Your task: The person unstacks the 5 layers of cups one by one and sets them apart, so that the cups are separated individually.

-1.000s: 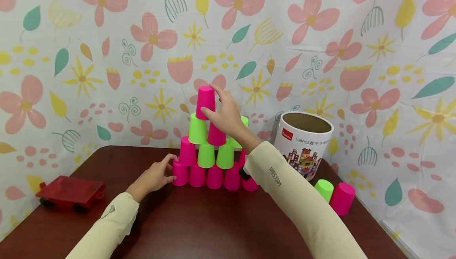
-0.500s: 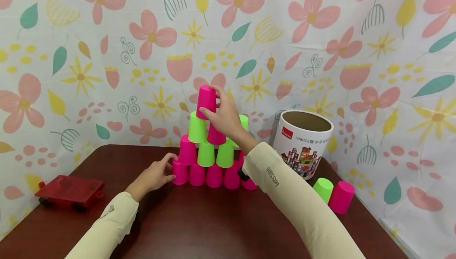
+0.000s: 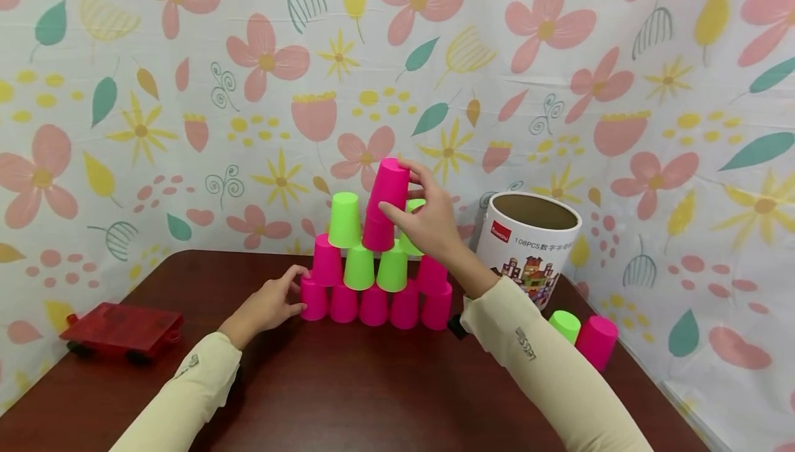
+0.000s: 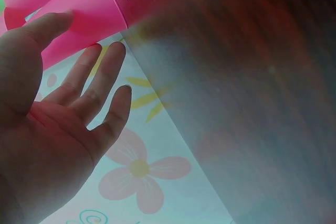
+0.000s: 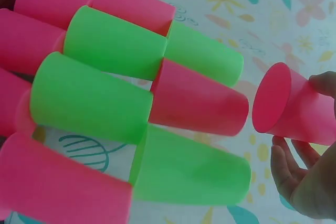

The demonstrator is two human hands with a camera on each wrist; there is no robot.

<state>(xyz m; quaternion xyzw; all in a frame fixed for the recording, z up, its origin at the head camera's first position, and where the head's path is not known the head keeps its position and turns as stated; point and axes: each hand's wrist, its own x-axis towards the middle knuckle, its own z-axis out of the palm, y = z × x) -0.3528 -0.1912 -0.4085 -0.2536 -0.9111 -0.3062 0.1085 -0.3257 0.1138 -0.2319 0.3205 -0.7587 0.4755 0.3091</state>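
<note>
Upside-down cups stand stacked in a pyramid, pink ones along the bottom. The second row has green cups (image 3: pixel 359 269) between pink ends. In the third row a pink cup (image 5: pixel 199 98) sits between two green cups (image 5: pixel 191 169). My right hand (image 3: pixel 428 214) grips another pink cup (image 3: pixel 388 186), mouth down and tilted, above the third row; the right wrist view shows a gap between it and the stack. My left hand (image 3: pixel 270 307) is at the pyramid's lower left, thumb and extended fingers beside the end pink cup (image 4: pixel 89 9).
A white printed bucket (image 3: pixel 528 245) stands behind on the right. Near it are a loose green cup (image 3: pixel 564 326) and pink cup (image 3: pixel 597 343). A red toy cart (image 3: pixel 124 331) rests at the left of the dark table (image 3: pixel 354 390). Flowered cloth hangs behind.
My right hand has carried the pink cup to the right, from over the third row's left side to over its middle pink cup, tilting it. The left hand stays in place.
</note>
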